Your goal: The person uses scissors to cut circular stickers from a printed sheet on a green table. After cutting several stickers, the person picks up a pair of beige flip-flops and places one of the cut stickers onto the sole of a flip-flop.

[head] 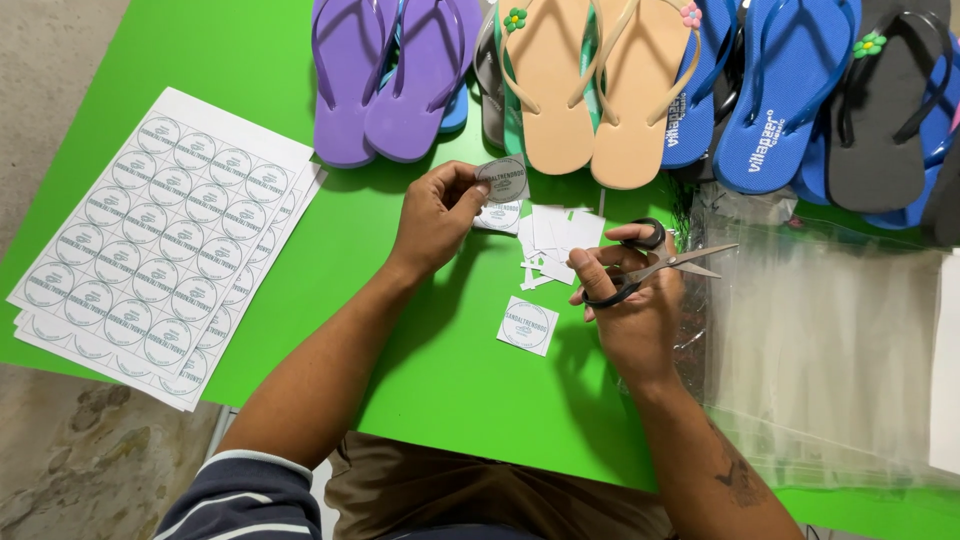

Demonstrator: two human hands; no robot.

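sheets: a stack of printed label sheets (165,235) is lying at the far left of the green table (470,400).
left hand: the left hand (435,215) is pinching a round cut-out label (503,178) between thumb and fingertips, other fingers curled.
square label: one uncut label square (527,325) is lying near, between both hands.
scraps: paper scraps (555,245) are lying just beside the scissors.
right hand: the right hand (630,300) is gripping the scissors (650,268) through the loops, blades slightly apart.
sandals: sandals (590,85) are lining the far edge.
bags: clear bags (830,350) are lying right.
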